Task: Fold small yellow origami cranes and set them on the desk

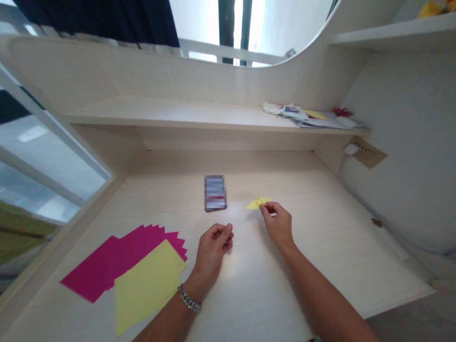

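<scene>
Folded paper at the right hand, on a pale desk

The desk [331, 237] fills the lower view; a mirror [267, 28] stands above a shelf [171, 111], which carries loose papers [313, 116] at its right end; pink sheets [117, 256], fanned into a stepped edge, lie at the left of the desk, partly covered by yellow sheets [146, 289] nearer the viewer; the left hand [213, 244], just right of the sheets, has its fingers curled in, the thumb against the forefinger; the right hand [278, 223] pinches the folded paper [255, 204] between thumb and fingers; the phone [215, 193] lies beyond the left hand, its screen blurred to blocks; the folded paper, yellow and pointed, is right of the phone, near mid-desk, though whether it touches the surface cannot be told; a chain bracelet [188, 300] rings the left wrist.
</scene>
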Demonstrator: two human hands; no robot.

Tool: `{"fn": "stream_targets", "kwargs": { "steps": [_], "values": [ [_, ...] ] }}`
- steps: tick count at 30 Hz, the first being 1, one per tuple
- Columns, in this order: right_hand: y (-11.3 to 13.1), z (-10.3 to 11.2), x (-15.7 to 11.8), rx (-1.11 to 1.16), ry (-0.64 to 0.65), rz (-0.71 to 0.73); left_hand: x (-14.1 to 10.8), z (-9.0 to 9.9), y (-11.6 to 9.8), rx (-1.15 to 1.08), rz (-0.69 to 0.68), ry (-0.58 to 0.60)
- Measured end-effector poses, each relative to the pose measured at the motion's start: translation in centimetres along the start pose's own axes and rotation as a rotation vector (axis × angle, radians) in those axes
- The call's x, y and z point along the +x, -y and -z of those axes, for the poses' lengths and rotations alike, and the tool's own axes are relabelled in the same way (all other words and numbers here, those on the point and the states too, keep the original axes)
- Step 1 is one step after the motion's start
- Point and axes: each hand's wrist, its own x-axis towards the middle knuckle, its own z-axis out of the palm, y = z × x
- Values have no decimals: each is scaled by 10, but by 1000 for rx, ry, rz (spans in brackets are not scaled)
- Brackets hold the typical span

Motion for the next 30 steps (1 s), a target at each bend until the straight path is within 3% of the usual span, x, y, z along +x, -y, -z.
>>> {"fn": "stream_targets", "kwargs": {
  "steps": [4, 6, 14, 20, 26, 30],
  "values": [
    [-36, 22, 52, -233, -145, -118, -4, -1, -2, 296, -82, 101],
    [-52, 30, 74, -370, -136, -204, -7, -3, -4, 417, -89, 136],
    [-84, 37, 129, -481, -166, -300, -14, -15, -15, 702, -101, 292],
    [-92, 38, 141, -545, -151, -351, -31, -18, -16, 763, -51, 295],
    [-91, 35, 139, -599, -151, -372, -49, -19, -16, 749, -10, 183],
    [-88, 34, 139, -618, -147, -369, -62, -8, -15, 778, 4, 95]
  ]
}}
